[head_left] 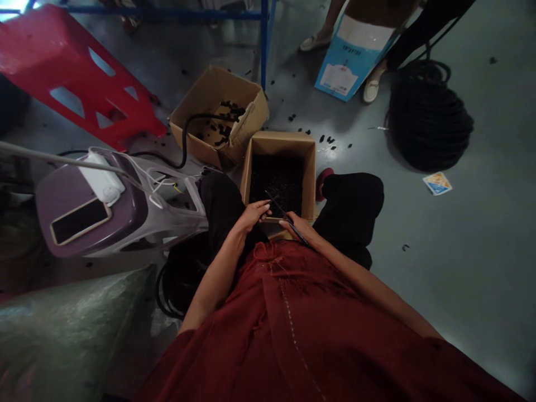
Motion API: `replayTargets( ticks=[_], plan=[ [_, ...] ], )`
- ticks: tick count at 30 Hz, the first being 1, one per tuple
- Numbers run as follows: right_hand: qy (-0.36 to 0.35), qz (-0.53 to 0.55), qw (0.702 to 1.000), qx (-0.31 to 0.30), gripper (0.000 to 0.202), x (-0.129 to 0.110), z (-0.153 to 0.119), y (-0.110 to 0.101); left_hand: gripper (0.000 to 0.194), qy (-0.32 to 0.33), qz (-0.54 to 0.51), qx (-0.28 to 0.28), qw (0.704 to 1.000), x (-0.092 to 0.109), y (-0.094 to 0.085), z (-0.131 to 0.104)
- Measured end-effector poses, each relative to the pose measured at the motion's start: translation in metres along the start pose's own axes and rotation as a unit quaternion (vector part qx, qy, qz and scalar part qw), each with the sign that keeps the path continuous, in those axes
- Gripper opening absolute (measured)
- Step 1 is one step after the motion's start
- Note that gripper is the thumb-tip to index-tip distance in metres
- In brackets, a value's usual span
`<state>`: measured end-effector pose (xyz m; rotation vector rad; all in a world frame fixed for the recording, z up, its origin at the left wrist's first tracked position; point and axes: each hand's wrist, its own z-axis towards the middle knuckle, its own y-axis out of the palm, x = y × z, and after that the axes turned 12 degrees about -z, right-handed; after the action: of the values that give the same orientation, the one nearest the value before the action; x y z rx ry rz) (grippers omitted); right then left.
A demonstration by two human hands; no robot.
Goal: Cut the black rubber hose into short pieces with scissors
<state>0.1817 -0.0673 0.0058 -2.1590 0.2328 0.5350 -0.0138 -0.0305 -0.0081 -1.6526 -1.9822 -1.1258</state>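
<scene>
Hands at work over the near carton [309, 178], which stands open between the person's knees with many small dark pieces [276, 174] inside. Right hand [300, 224] is wrapped around what I take for scissors [298, 233], handles lying along the palm, blades slanting up towards the left hand [255, 213]. Left fingertips are drawn together beside the blades; the two hands are near each other but apart, and I cannot tell whether the left pinches anything. For close work like this I would rest both wrists low, hold the left fingertips clear of the blade line, and stay above the opening so that anything dropped lands inside rather than among the loose bits [329, 140] on the floor. Hard to read from my end: the blades thin out against the dark contents, so their gap is lost to me; depth of the pile is unclear; a flap masks part of the second carton [190, 106], where a black hose [185, 142] goes in; a co-worker's legs are cut off at the top edge
</scene>
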Motion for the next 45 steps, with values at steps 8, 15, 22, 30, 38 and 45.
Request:
replayTargets(
  ticks=[8, 15, 22, 30, 38, 45],
  plan=[
    [0.008, -0.025, 1.000, 0.006, 0.026, 0.0024, 0.0031, 0.0028, 0.036, 0.001, -0.007, -0.003, 1.000, -0.0002, 0.0001, 0.0013],
    [0.008, -0.031, 0.999, 0.017, 0.020, 0.0039, 0.0022, 0.0047, 0.037, -0.003, -0.011, -0.002, 1.000, 0.0006, 0.0020, 0.0013],
    [0.018, -0.032, 0.999, 0.021, 0.018, 0.0041, 0.0030, 0.0053, 0.038, -0.008, -0.016, 0.000, 1.000, -0.0025, 0.0006, 0.0049],
    [0.007, -0.043, 0.999, 0.026, 0.020, 0.0071, 0.0030, 0.0078, 0.020, -0.012, 0.013, 0.003, 1.000, -0.0015, 0.0027, 0.0053],
    [0.026, -0.058, 0.998, 0.014, 0.020, 0.0058, 0.0025, 0.0042, 0.016, -0.016, 0.026, 0.011, 0.999, -0.0026, 0.0031, 0.0073],
    [0.022, -0.061, 0.998, 0.022, 0.021, 0.0068, 0.0020, 0.0050, 0.014, -0.017, 0.017, 0.014, 1.000, -0.0022, 0.0030, 0.0076]
  ],
)
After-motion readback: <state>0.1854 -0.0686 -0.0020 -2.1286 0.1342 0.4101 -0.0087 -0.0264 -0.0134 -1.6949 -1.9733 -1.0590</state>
